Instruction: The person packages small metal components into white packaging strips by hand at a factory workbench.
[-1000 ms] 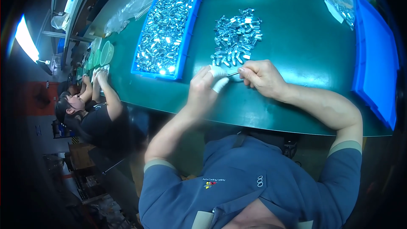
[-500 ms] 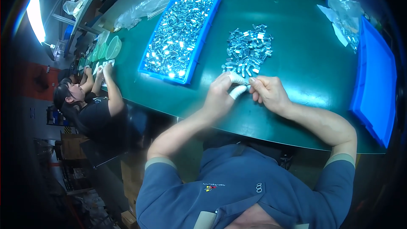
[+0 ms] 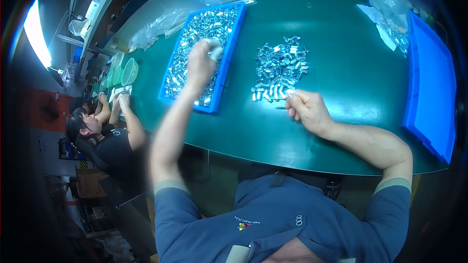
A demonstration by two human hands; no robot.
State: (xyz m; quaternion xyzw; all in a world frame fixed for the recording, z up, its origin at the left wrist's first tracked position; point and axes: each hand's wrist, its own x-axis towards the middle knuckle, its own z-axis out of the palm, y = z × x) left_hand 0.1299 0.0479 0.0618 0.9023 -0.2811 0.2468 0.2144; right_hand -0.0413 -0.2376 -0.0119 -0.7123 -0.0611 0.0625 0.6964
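My left hand [image 3: 200, 67], with white coverings on its fingertips, reaches over a shallow blue tray [image 3: 218, 98] full of small shiny metal pieces [image 3: 195, 29]. Motion smears its fingers, so any piece in them cannot be made out. My right hand [image 3: 310, 112] stays low over the green table, its thumb and forefinger pinching a thin, rod-like tool [image 3: 278, 99]. That tool points left along the near edge of a loose pile of small metal pieces [image 3: 282, 63]. Several pieces at the pile's near side lie roughly in a row.
A blue lid or empty tray [image 3: 431, 87] leans at the table's right end, beside a clear plastic bag [image 3: 390, 7]. More plastic bags [image 3: 156, 29] lie behind the full tray. At the left, a co-worker [image 3: 105, 136] sits near green bowls [image 3: 129, 71].
My left hand has left my right hand and moved left and away from me, over the blue tray. The right hand stays nearly in place, still pinching the thin tool.
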